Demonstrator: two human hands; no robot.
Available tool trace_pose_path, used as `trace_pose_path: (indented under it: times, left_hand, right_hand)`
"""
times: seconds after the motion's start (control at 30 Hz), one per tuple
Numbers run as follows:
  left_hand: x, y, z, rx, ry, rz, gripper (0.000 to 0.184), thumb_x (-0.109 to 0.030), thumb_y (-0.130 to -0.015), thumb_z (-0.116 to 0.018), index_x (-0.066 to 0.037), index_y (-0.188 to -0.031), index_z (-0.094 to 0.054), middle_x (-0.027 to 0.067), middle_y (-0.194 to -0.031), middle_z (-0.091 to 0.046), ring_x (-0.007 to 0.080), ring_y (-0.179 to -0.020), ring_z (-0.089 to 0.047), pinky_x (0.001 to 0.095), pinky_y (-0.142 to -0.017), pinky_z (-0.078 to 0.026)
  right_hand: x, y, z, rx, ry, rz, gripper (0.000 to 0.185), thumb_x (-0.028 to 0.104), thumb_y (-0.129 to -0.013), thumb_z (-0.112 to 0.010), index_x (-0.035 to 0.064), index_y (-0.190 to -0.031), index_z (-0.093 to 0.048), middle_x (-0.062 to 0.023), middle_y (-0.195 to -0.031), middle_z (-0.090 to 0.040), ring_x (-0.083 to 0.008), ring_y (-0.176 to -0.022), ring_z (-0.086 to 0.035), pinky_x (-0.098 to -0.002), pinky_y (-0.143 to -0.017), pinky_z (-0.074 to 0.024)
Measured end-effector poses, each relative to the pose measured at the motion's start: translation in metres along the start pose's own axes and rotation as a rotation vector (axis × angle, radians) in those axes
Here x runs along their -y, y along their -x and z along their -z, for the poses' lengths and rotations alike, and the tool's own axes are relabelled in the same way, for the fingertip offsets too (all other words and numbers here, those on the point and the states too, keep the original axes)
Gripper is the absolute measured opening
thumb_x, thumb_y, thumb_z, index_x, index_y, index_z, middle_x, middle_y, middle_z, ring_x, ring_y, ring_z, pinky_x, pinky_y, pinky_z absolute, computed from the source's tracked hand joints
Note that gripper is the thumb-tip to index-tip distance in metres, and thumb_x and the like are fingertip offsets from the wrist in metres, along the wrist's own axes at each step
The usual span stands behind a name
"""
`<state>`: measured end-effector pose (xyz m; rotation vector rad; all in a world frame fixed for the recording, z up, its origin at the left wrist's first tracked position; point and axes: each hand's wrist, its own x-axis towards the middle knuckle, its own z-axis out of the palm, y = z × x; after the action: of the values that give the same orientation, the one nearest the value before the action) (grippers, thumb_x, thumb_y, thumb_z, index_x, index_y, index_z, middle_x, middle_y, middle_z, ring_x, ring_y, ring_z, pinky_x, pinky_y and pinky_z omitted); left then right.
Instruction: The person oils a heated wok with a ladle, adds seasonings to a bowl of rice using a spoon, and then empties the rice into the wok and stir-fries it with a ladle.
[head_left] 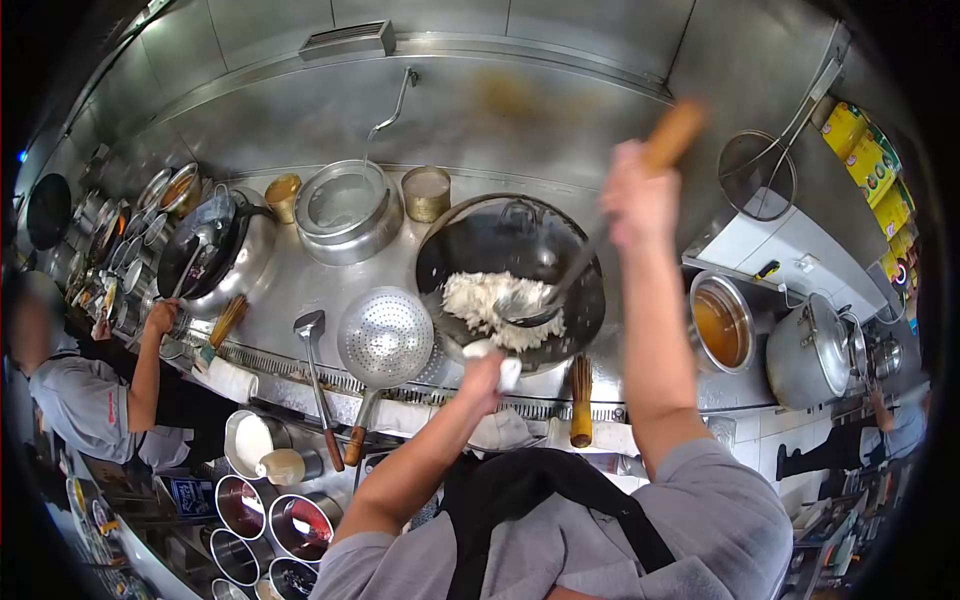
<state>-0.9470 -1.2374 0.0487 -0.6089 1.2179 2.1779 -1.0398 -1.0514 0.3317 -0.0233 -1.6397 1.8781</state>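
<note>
a person's two bare hands work at a steel cooking range, seen from above. the right hand (640, 205), slightly blurred, is raised on the right and closed around the wooden handle of a long ladle (532, 314). the ladle slants down into a large black wok (580, 250), its bowl resting among white rice (480, 300) heaped in the wok's near half. the left hand (484, 378) is closed on a folded white cloth (510, 374) at the wok's near rim; whether its fingers grip the rim through the cloth, i cannot tell.

behind and left of the wok stand a small tin (428, 205) with pale contents and a wide metal pot (350, 240) of clear liquid, under a thin tap (400, 98). a perforated strainer (385, 335) lies just left of the wok, with a spatula (325, 390) beside it. to the right, an uncovered pot (712, 283) holds orange-brown liquid; next to it is a lidded pot (800, 360). at lower left, one metal container (281, 438) holds something white, and two others below it hold something red. at far left, a co-worker (85, 405) reaches toward another wok.
</note>
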Motion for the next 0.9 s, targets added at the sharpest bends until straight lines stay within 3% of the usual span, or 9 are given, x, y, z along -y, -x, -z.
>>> trace_pose_path:
  times: [0.1,0.23,0.3,0.4,0.53,0.6,0.73,0.77,0.9]
  left_hand:
    - [0.028,-0.026,0.024,0.061,-0.065,-0.061,0.011,-0.01,-0.085,-0.055,-0.003,-0.094,-0.054,0.0096,-0.079,-0.059,0.0211,-0.063,-0.061,0.0374,-0.051,-0.049]
    - [0.096,0.01,0.106,0.021,-0.249,-0.134,0.028,-0.006,-0.08,-0.058,-0.002,-0.107,-0.053,0.01,-0.084,-0.059,0.0234,-0.073,-0.061,0.0387,-0.065,-0.051]
    - [0.083,0.044,0.104,-0.078,-0.489,-0.082,0.027,-0.007,-0.08,-0.059,0.0,-0.106,-0.053,0.0117,-0.087,-0.06,0.0249,-0.076,-0.062,0.0393,-0.068,-0.051]
    - [0.036,0.049,0.03,-0.002,0.033,-0.066,0.013,-0.008,-0.085,-0.054,-0.004,-0.097,-0.055,0.0088,-0.082,-0.06,0.0205,-0.069,-0.061,0.0356,-0.058,-0.051]
    - [0.014,-0.013,0.009,0.048,0.002,0.098,0.011,-0.01,-0.087,-0.053,-0.004,-0.097,-0.055,0.0089,-0.082,-0.061,0.0211,-0.065,-0.061,0.0359,-0.054,-0.05]
    - [0.05,-0.038,0.038,0.117,-0.01,-0.152,0.013,-0.012,-0.087,-0.054,-0.003,-0.097,-0.056,0.0094,-0.082,-0.061,0.0216,-0.065,-0.061,0.036,-0.055,-0.051]
    - [0.124,0.007,0.127,-0.143,-0.608,-0.324,0.036,-0.009,-0.078,-0.062,0.004,-0.111,-0.055,0.0138,-0.095,-0.064,0.0237,-0.083,-0.064,0.0362,-0.071,-0.052]
    - [0.072,0.06,0.098,-0.072,-0.674,-0.135,0.033,-0.006,-0.078,-0.06,0.003,-0.109,-0.055,0.0148,-0.097,-0.063,0.0256,-0.084,-0.065,0.0364,-0.072,-0.053]
    - [0.008,0.054,0.02,0.027,0.134,0.002,0.014,-0.004,-0.081,-0.058,0.004,-0.092,-0.055,0.0111,-0.081,-0.06,0.022,-0.068,-0.062,0.0374,-0.055,-0.051]
  right_hand:
    - [-0.108,0.014,-0.014,0.049,-0.075,-0.126,0.024,0.016,-0.089,-0.065,0.0065,-0.091,-0.043,0.0004,-0.053,-0.041,-0.0105,-0.041,-0.04,-0.0278,-0.038,-0.033]
    - [-0.026,-0.051,-0.012,0.263,-0.101,0.079,0.024,0.023,-0.091,-0.063,0.0097,-0.082,-0.045,0.0015,-0.055,-0.041,-0.0117,-0.042,-0.04,-0.0267,-0.042,-0.0352]
    - [0.041,-0.061,-0.02,0.255,-0.171,-0.05,0.025,0.022,-0.09,-0.065,0.0093,-0.076,-0.048,-0.0005,-0.054,-0.046,-0.0109,-0.044,-0.044,-0.0261,-0.044,-0.0362]
    - [0.074,-0.052,-0.024,0.298,-0.145,0.011,0.026,0.025,-0.09,-0.064,0.0131,-0.074,-0.048,0.0042,-0.053,-0.039,-0.0087,-0.041,-0.036,-0.0251,-0.042,-0.0335]
    - [-0.07,-0.004,-0.043,-0.008,0.165,-0.137,0.022,0.019,-0.085,-0.068,0.01,-0.083,-0.048,0.0026,-0.054,-0.043,-0.0098,-0.04,-0.04,-0.0265,-0.036,-0.0323]
    - [-0.107,-0.013,-0.034,0.047,-0.06,-0.083,0.025,0.021,-0.087,-0.068,0.0093,-0.089,-0.046,0.0031,-0.054,-0.04,-0.0088,-0.041,-0.039,-0.0262,-0.037,-0.0326]
    - [-0.009,-0.063,-0.033,0.132,-0.08,-0.095,0.026,0.024,-0.089,-0.066,0.0096,-0.081,-0.046,0.002,-0.056,-0.041,-0.0084,-0.042,-0.038,-0.0259,-0.037,-0.0311]
    - [0.021,-0.07,-0.031,0.192,-0.148,-0.133,0.028,0.024,-0.089,-0.066,0.0094,-0.075,-0.046,0.0008,-0.056,-0.044,-0.0089,-0.042,-0.04,-0.0261,-0.037,-0.0311]
    - [0.052,-0.052,-0.012,0.215,-0.098,-0.021,0.032,0.028,-0.089,-0.066,0.011,-0.07,-0.047,0.0032,-0.053,-0.04,-0.0079,-0.041,-0.036,-0.0263,-0.037,-0.0289]
